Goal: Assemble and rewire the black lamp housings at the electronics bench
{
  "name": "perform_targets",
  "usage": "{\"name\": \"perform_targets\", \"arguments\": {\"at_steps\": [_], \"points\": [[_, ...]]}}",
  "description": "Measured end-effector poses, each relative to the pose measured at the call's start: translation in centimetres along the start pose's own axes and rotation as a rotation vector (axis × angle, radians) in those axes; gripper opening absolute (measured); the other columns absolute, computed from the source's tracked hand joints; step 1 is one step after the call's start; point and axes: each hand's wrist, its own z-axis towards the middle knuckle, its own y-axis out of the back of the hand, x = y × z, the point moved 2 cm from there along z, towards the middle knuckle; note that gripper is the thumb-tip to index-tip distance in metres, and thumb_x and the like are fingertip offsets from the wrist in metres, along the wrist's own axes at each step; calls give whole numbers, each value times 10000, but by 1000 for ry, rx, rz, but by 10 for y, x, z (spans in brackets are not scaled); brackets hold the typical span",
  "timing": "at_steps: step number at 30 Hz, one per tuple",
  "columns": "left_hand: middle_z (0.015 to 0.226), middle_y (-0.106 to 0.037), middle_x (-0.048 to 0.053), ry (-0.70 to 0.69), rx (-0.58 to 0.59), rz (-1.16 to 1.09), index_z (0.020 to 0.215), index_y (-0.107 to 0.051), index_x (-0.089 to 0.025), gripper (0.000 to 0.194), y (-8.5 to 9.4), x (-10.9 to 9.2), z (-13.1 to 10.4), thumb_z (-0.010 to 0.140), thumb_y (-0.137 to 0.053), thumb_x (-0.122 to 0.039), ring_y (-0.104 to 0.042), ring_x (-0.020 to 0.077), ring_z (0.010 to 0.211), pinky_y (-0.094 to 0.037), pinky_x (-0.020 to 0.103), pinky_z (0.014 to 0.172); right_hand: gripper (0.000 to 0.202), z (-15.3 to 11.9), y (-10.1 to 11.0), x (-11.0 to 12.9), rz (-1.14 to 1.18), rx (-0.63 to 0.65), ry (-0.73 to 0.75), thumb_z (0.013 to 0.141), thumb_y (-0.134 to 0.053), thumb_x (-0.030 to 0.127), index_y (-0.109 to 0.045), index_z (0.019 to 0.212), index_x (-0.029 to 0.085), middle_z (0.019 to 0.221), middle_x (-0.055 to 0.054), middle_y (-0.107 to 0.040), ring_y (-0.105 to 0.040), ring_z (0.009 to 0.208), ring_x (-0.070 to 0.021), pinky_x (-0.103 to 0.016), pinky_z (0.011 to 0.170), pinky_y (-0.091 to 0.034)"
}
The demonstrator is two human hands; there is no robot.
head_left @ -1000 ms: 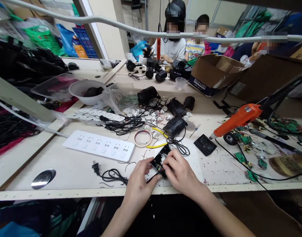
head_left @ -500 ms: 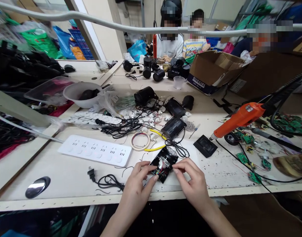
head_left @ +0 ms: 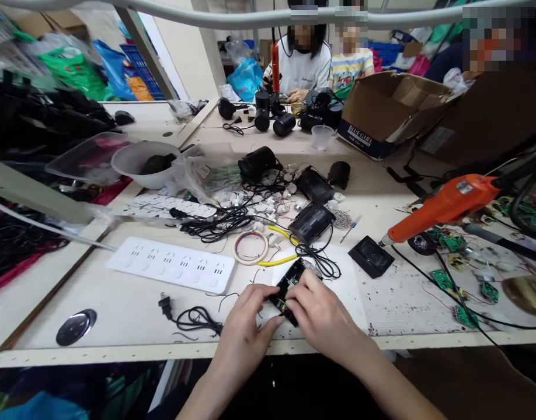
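A black rectangular housing (head_left: 286,288) with wires and metal parts inside lies on a white sheet at the table's front. My left hand (head_left: 249,321) grips its left edge between thumb and fingers. Over its right side is my right hand (head_left: 317,309), fingers bent and pinched inside; what they hold, if anything, is hidden. A black cord (head_left: 323,259) lies coiled just behind the housing. Beside it to the right, a black square part with an oval recess (head_left: 371,256) rests under the tip of an orange electric screwdriver (head_left: 443,207).
A white power strip (head_left: 171,263) and a plug cord (head_left: 193,318) lie to the left. Behind are a tape roll (head_left: 251,248), black housings (head_left: 310,223) and small loose parts. Green circuit boards (head_left: 443,280) are scattered right. Two people sit across the table, near a cardboard box (head_left: 394,111).
My right hand has moved left from the housing's right edge to over its inside. My left hand keeps its place at the left edge. The view has shifted slightly.
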Motion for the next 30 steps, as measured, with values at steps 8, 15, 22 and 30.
{"name": "perform_targets", "arguments": {"at_steps": [8, 15, 22, 30], "points": [[1074, -655, 60, 0, -30, -29, 1099, -626, -253, 304, 0, -1, 1, 797, -616, -222, -639, 221, 937, -568, 379, 793, 135, 0, 6, -3, 142, -4, 11, 950, -473, 153, -583, 881, 187, 902, -39, -467, -526, 758, -170, -317, 665, -471], [964, -667, 73, 3, -194, -52, 930, -730, -240, 177, 3, -4, 2, 796, -659, -330, -642, 237, 907, -555, 385, 808, 160, 1, -4, -8, 399, -192, -141, 952, -524, 246, -613, 824, 208, 811, -8, -492, -515, 656, -136, -265, 566, -437], [771, -669, 45, 101, -224, -296, 826, -795, -243, 194, -3, -13, 8, 779, -679, -392, -616, 158, 678, -510, 258, 600, 176, -1, -10, -11, 479, -319, -149, 946, -539, 274, -635, 815, 208, 787, -5, -512, -524, 664, -137, -254, 570, -461], [831, -725, 52, 199, -184, -528, 790, -743, -190, 250, -15, -16, 17, 735, -735, -434, -669, 184, 764, -556, 284, 720, 145, -2, -9, -6, 478, -386, -138, 926, -550, 269, -655, 841, 214, 820, -23, -551, -564, 699, -153, -266, 584, -492]]}}
